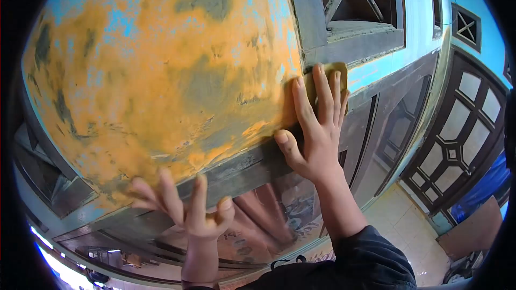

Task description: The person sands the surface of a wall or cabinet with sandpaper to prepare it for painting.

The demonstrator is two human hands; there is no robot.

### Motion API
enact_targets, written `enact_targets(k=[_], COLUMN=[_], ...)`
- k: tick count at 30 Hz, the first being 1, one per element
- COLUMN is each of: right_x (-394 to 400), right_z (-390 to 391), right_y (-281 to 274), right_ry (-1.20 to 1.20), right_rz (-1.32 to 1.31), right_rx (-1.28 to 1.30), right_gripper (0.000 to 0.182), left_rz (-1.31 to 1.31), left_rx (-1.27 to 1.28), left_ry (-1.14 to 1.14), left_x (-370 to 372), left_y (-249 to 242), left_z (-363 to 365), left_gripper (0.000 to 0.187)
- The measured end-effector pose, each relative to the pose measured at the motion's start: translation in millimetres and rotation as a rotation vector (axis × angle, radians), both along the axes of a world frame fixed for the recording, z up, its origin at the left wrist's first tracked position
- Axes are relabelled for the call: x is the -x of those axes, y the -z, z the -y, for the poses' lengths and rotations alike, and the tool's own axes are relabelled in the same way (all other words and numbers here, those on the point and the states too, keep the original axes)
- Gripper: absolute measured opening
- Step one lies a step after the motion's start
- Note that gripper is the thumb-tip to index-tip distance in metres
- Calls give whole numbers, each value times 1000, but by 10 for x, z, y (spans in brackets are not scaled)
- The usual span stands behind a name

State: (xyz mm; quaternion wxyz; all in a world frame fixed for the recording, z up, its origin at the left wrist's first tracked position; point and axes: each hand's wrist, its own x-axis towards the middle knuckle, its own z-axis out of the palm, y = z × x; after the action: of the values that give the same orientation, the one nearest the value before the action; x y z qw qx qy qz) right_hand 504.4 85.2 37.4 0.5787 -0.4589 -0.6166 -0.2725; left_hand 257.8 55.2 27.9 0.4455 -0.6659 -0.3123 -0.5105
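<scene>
My right hand (320, 123) presses a yellowish-brown sheet (342, 70), perhaps sandpaper, flat to the wall beside the dark window frame. Its fingers point upward over the sheet. Lower left, my left hand (188, 209) has its fingers spread, some blurred, near the bottom edge of the wall; nothing shows in it. The wall (161, 75) is patchy orange, grey and blue. A dark wooden beam (236, 174) runs below it, behind both hands.
A vent opening (360, 0) with crossed bars is at the upper right. Dark-framed glass panels lie below the beam. A dark door (457, 134) with pale panes stands far right, near a brown board (473, 231) and blue sheeting (481, 188) above the tiled floor.
</scene>
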Motion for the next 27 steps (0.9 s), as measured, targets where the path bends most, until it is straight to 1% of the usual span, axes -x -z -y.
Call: enact_targets(k=[2,5,8,11,14,16,17,18,21,23,25,27], right_x=[-6,15,31,-7,-37,3,15,47,-8,8,45,126], right_z=[26,61,30,-2,18,97,79,65,17,33,79,49], right_y=[-73,292,277,-98,54,274,289,291,-7,29,207,441], right_ry=[-19,-45,-43,-42,-101,-106,-96,-91,-81,-101,-115,-127], right_rz=[-2,-24,-43,-68,-59,-80,-84,-88,-47,-51,-56,-79], right_rx=[15,55,44,5,25,104,86,72,23,51,97,71], right_gripper=[70,69,67,64,63,63,63,64,68,69,71,71], left_rz=[-66,-141,-141,-139,-143,-138,-131,-130,-136,-143,-138,-115], left_rx=[87,58,37,36,29,25,32,32,42,38,45,58], left_ry=[-10,-194,-167,-168,-178,-176,-192,-184,-188,-193,-183,-168], left_x=[-190,-378,-368,-367,-349,-356,-361,-368,-353,-343,-347,-363], left_y=[-191,-297,-245,-243,-225,-224,-216,-218,-215,-203,-193,-175], left_z=[19,-116,-153,-150,-159,-159,-154,-158,-142,-146,-141,-139], left_gripper=[43,41,38,38,39,39,40,41,43,44,44,42])
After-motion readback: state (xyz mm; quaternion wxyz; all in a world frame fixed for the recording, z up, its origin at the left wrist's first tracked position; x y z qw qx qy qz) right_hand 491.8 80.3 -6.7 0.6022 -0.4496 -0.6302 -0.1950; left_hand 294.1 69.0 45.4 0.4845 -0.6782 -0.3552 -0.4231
